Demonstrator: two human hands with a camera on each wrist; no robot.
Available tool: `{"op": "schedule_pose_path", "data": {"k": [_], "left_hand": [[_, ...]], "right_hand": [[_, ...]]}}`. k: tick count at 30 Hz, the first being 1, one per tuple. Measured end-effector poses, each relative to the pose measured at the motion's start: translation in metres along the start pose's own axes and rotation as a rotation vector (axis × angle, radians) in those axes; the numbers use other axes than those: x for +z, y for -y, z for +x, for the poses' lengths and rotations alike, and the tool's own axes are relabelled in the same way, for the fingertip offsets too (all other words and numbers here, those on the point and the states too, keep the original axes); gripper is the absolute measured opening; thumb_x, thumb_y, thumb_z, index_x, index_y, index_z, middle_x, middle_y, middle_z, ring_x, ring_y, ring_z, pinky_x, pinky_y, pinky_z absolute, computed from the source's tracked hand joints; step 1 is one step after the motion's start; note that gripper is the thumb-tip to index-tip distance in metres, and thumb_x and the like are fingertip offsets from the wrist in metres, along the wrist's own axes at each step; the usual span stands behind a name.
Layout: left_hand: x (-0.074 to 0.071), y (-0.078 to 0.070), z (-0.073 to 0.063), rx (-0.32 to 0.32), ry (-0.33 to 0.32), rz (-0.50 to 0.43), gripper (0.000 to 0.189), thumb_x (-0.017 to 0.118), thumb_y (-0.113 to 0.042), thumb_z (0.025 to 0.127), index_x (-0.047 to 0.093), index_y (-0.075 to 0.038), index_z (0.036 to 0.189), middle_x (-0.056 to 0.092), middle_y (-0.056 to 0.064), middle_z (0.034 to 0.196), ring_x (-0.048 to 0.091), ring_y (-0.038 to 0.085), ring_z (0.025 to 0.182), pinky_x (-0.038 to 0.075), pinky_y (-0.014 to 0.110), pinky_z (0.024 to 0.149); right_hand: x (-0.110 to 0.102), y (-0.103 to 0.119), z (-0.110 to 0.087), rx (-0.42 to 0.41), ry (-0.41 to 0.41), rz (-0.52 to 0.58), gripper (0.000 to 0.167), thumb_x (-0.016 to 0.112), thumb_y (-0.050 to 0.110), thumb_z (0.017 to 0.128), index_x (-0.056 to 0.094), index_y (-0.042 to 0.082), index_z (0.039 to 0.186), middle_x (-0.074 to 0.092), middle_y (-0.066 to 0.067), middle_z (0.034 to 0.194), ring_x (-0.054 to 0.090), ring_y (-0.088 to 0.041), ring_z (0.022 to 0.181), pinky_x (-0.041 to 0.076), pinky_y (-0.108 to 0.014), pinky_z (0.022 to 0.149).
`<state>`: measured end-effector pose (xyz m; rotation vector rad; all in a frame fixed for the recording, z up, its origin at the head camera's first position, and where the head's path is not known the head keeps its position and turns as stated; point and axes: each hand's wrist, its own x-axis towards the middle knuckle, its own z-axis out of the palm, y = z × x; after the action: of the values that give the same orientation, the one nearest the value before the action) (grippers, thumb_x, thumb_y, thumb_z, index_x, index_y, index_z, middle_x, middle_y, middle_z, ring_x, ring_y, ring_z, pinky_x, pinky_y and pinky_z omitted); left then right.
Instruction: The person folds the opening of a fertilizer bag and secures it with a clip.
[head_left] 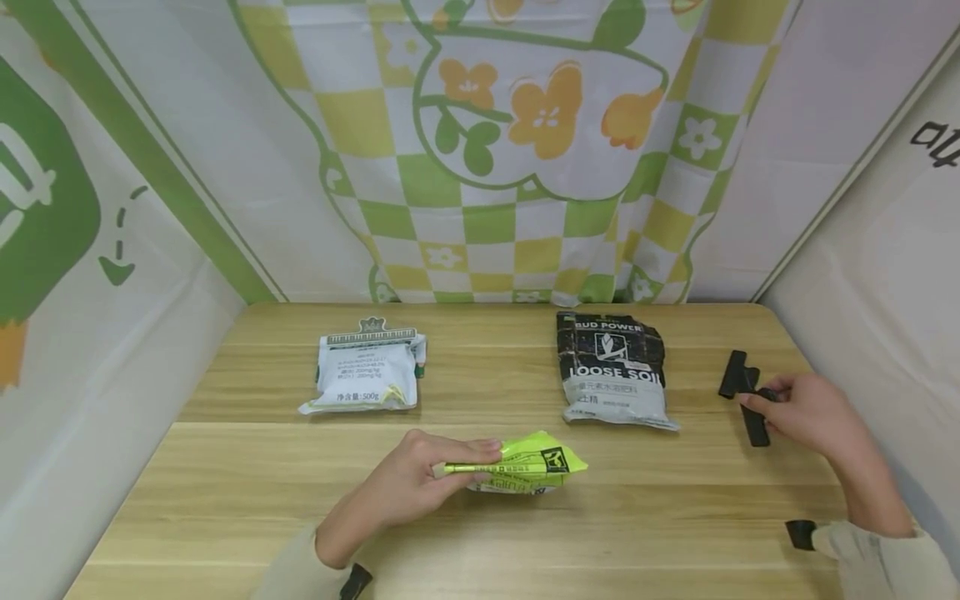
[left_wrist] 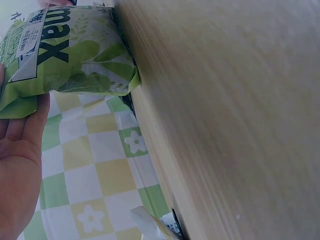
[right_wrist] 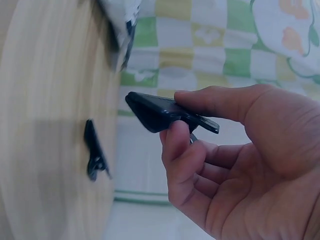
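Note:
My left hand (head_left: 416, 471) pinches a bright green bag (head_left: 536, 468) by one folded edge, thumb above and fingers below. In the left wrist view the bag (left_wrist: 90, 55) is plump, with leaf prints and dark letters, its far end right at the tabletop. At the right my right hand (head_left: 817, 417) pinches a black bag clip (head_left: 756, 427) by its handles, between thumb and fingers. Raised over the table in the right wrist view, this clip (right_wrist: 155, 112) has nothing between its jaws. A second black clip (head_left: 733, 373) lies on the wood just beyond it.
On the wooden table (head_left: 247, 483), a white bag (head_left: 367, 379) with a green clip-like top strip lies at the back left. A black and white "Loose Soil" bag (head_left: 611, 367) lies back right of centre. Printed cloth (head_left: 487, 225) stands behind the table, with cloth walls at both sides.

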<state>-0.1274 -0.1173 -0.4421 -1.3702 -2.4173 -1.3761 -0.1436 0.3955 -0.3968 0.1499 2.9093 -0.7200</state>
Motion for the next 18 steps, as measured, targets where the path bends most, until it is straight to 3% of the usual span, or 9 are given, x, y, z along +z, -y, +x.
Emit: {"op": "schedule_pose_path", "data": {"k": [4, 9, 18], "left_hand": [[0.0, -0.001, 0.0, 0.0, -0.002, 0.0, 0.03, 0.078, -0.003, 0.091, 0.079, -0.01, 0.12, 0.075, 0.009, 0.128, 0.075, 0.022, 0.118, 0.059, 0.036, 0.101], [-0.001, -0.001, 0.001, -0.006, -0.002, -0.002, 0.029, 0.078, -0.005, 0.092, 0.079, -0.01, 0.12, 0.074, 0.008, 0.129, 0.075, 0.021, 0.118, 0.059, 0.035, 0.102], [0.0, 0.0, 0.0, 0.006, -0.005, -0.015, 0.028, 0.077, -0.005, 0.093, 0.079, -0.009, 0.12, 0.075, 0.008, 0.128, 0.075, 0.021, 0.118, 0.058, 0.032, 0.102]], "right_hand": [[-0.001, 0.014, -0.003, -0.03, -0.009, -0.031, 0.05, 0.064, 0.039, 0.104, 0.065, -0.009, 0.117, 0.072, -0.012, 0.08, 0.062, -0.021, 0.068, 0.045, -0.029, 0.058], [0.001, 0.031, -0.005, -0.078, -0.053, -0.084, 0.05, 0.071, 0.036, 0.099, 0.066, -0.01, 0.119, 0.073, -0.027, 0.102, 0.066, -0.033, 0.085, 0.047, -0.032, 0.062], [0.012, 0.057, -0.009, -0.166, -0.074, -0.081, 0.038, 0.075, 0.024, 0.095, 0.069, -0.008, 0.115, 0.073, -0.024, 0.099, 0.062, -0.026, 0.081, 0.045, -0.032, 0.066]]}}
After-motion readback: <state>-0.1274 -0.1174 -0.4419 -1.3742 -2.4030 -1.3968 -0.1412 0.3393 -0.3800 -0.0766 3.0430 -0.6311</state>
